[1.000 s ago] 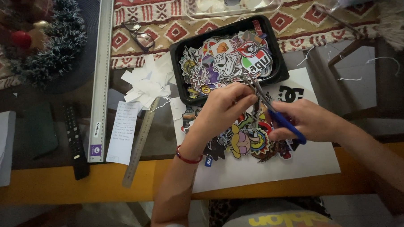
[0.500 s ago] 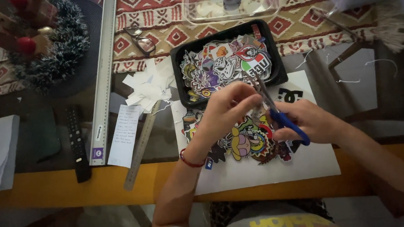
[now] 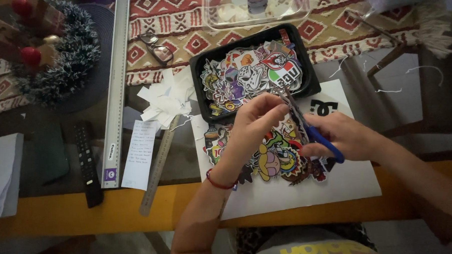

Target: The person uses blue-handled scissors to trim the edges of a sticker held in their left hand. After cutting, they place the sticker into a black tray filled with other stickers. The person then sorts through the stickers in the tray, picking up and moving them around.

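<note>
Your left hand pinched a sticker shut in its fingers above the white sheet near the worktop's front edge, while your right hand, closed around the scissors, aimed their blades away from you, straight at it.

Both hands raised, fingers pinched

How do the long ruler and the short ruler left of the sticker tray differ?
The long ruler is pale, broad and lies nearly straight up the table; the short ruler is grey, narrow and tilted. The long ruler lies bare; white paper scraps cover the short ruler's top end. Both lie flat, left of both hands.
</note>
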